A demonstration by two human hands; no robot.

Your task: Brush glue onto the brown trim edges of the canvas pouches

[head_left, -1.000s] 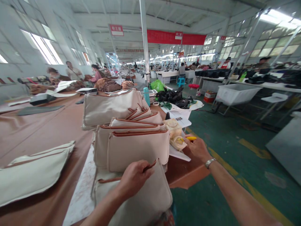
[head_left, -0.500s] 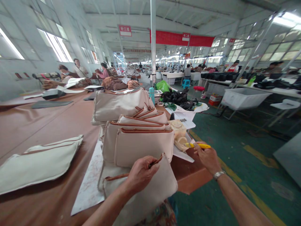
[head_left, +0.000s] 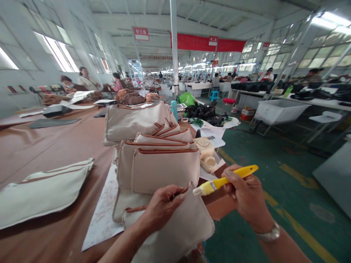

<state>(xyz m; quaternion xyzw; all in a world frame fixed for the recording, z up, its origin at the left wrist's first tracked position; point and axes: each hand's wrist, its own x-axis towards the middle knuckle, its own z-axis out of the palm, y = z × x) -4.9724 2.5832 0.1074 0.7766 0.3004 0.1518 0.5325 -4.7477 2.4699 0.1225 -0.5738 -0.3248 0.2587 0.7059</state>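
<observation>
My left hand (head_left: 166, 204) pinches the brown-trimmed top edge of a cream fabric pouch (head_left: 192, 223) near its corner. Between the fingers of my right hand (head_left: 248, 197) is a yellow-handled paintbrush (head_left: 233, 175), tilted with its pale bristles down to the left. The bristle tip is close to the pinched corner; whether it touches, I cannot tell. Just beyond, more cream pouches with brown edges (head_left: 167, 170) lean in an overlapping stack. To the right of the stack stands a yellowish, crusted container (head_left: 208, 162) with a round opening.
Flat cream pouches (head_left: 49, 190) lie on the brown-covered table (head_left: 90, 146) at left, beside a stained white sheet (head_left: 102, 215). A blue bottle (head_left: 174, 109), black material (head_left: 204, 112) and a green bag (head_left: 187, 98) stand behind. A white bin (head_left: 282, 111) and people are farther off.
The paintbrush in my right hand has come away from the yellowish container, toward me and left, up to the pouch corner. My left hand still grips the same pouch.
</observation>
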